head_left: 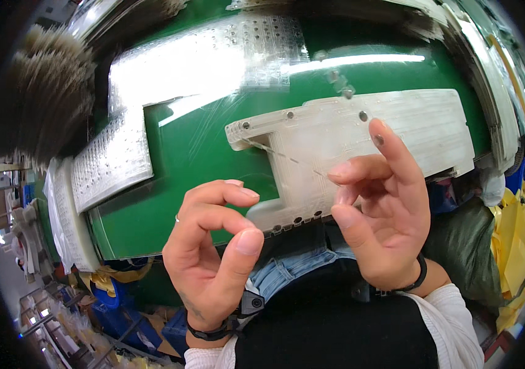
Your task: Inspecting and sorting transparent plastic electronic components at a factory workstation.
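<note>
Both my hands are raised over the near edge of a green table. A milky, translucent cut-out sheet stack (410, 129) lies beside them, with small dark round dots along its edges. My left hand (210, 246) is by its lower left corner, thumb and fingers curled but apart, with nothing visible between them. My right hand (388, 215) is over the stack's near side, thumb and fingers apart. A small dark dot (379, 140) clings to its raised fingertip. Several small clear pieces with dark centres (347, 92) appear just beyond the stack.
Glossy clear sheets (262, 52) with rows of dots lie on the green table (195, 154) at far left. Thick sheet piles (41, 92) stand at left and another (484, 80) at right. A dark green bag (465, 252) and yellow wrapping (513, 237) are at lower right.
</note>
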Demonstrator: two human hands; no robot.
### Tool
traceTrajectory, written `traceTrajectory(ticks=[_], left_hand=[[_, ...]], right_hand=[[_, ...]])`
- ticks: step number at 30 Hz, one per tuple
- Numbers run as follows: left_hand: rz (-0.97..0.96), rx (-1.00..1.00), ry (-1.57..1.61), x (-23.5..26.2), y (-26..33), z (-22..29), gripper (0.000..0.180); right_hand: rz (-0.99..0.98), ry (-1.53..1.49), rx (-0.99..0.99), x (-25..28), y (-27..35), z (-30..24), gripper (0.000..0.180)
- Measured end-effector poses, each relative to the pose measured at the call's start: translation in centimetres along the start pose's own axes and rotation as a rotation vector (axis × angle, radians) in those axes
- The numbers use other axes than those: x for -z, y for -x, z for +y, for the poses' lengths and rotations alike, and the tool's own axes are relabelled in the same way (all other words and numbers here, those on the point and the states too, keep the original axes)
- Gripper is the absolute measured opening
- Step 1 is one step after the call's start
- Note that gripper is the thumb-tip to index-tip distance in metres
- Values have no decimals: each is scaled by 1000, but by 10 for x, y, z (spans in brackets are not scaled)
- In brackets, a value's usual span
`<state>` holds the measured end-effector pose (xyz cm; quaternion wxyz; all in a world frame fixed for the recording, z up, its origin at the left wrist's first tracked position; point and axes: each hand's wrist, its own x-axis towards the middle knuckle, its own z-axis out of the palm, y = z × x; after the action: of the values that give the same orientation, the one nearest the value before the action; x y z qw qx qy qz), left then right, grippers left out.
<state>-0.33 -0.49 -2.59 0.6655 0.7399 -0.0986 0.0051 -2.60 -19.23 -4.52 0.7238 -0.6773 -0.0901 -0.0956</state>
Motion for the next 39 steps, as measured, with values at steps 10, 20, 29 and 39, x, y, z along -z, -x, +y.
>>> traceTrajectory(ticks=[10,20,29,39], left_hand=[[-2,131,-247,-5,9,-11,9],[33,146,-283,-8,7,-13,11],[28,152,-280,-8,6,-14,12],[20,177,-305,-8,5,-13,12]], right_hand=[[-74,451,103,-4,7,8,86],[-64,436,5,-7,3,6,86],[-67,443,-4,-7,3,6,85],[-89,448,-34,-6,2,4,83]])
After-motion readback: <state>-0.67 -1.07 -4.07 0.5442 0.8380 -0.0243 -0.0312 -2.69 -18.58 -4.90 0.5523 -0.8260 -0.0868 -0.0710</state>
